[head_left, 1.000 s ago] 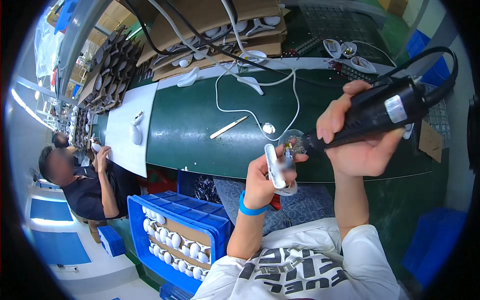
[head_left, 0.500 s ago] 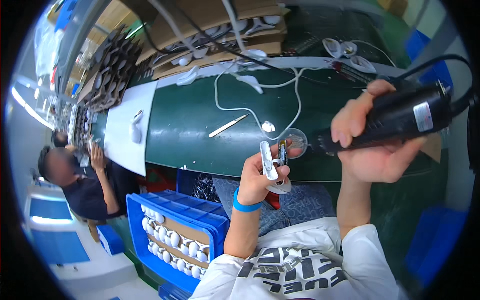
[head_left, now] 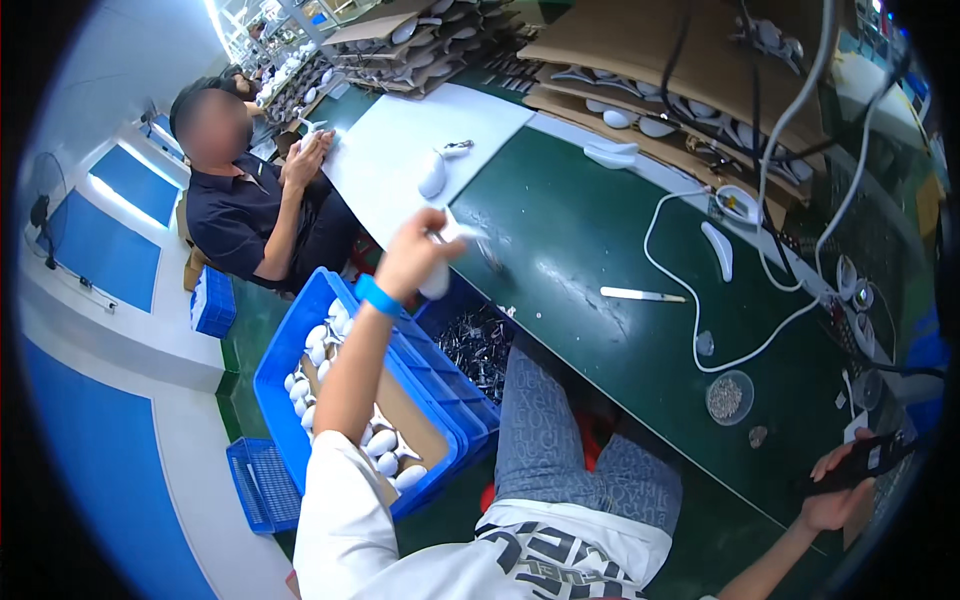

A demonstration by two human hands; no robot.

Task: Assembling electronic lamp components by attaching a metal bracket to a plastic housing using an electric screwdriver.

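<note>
My left hand is raised over the near edge of the green table, its fingers closed around a white plastic housing. Motion blurs the piece, and part of it is behind my fingers. Far to the right, my right hand grips a black electric screwdriver close to the table; its tip is hard to make out. A round clear dish of small screws stands to the left of that tool. Past my left hand, a white egg-shaped part with a metal end lies on a white sheet.
A blue crate of white egg-shaped parts on cardboard stands below my left arm, beside a bin of dark pieces. A slim pale-handled tool and a looped white cable lie on the table. At left, a co-worker holds a white part.
My left hand has swung leftward with the white housing, away from the screw dish. My right hand has lowered the screwdriver toward the table at the right. The view has turned left.
</note>
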